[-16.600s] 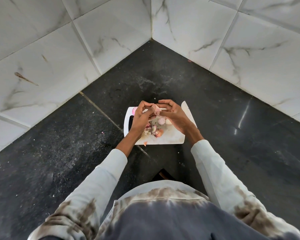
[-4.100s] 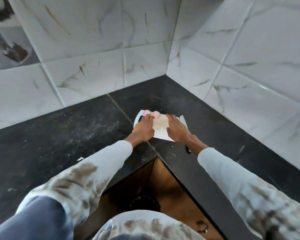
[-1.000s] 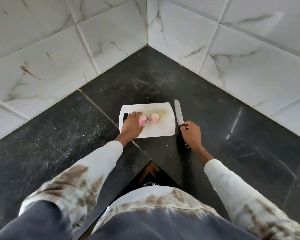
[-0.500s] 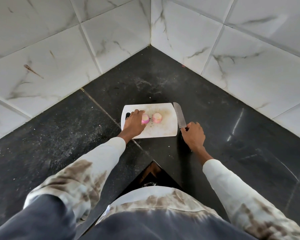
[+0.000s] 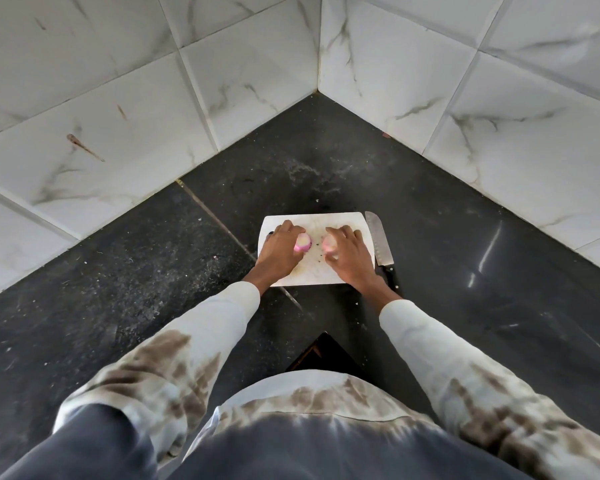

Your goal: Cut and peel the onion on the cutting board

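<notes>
Two peeled onion halves, pink-edged and pale, are seen near the middle of the white cutting board (image 5: 312, 277). The left half (image 5: 303, 242) lies at nine o'clock of the right half (image 5: 328, 243), slightly apart.

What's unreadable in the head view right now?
- Right onion half: mostly covered by the right hand; cut face hidden.
- Left onion half: far side under the left hand; any leftover skin too small to judge.
- Knife handle: largely behind the right wrist, dark against the dark counter.
- Cutting board: its left handle slot is covered by the left hand.
</notes>
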Tool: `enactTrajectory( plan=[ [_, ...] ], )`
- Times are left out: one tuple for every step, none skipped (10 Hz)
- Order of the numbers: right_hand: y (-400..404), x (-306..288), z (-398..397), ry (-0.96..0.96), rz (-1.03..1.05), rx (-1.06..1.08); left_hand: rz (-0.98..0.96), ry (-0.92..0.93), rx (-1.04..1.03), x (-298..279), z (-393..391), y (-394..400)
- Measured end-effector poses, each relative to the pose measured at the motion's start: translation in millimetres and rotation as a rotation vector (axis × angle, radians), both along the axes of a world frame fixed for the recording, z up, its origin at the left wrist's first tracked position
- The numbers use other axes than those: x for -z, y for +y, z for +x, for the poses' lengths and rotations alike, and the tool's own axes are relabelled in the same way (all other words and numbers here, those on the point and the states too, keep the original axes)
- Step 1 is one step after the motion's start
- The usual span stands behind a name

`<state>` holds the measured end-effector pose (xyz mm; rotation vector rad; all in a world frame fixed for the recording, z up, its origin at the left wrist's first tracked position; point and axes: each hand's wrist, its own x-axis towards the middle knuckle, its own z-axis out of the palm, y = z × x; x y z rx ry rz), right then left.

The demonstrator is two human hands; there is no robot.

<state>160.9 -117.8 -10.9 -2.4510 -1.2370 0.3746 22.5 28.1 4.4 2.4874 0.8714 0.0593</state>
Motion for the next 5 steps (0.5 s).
enactTrajectory(
  plan=[
    [5.7,-1.6,3.1,-0.032,0.021,0.036,-0.002,-0.008,-0.026,-0.2,-7.5,6.3],
    [4.9,-0.1,6.9,-0.011,0.048,0.096,-0.012,0.001,-0.005,5.5,-7.6,9.3],
    [0.4,0.7,5.7,0.001,0.040,0.104,-0.017,0.023,0.029,7.2,-4.3,3.1],
    [0.7,-2.0,7.4,0.026,0.053,0.089,-0.016,-0.013,0.015,6.9,-2.2,4.3],
    [0.8,-4.5,10.8,0.021,0.058,0.125,0.002,0.040,0.034,2.7,-4.7,4.9]
  ],
)
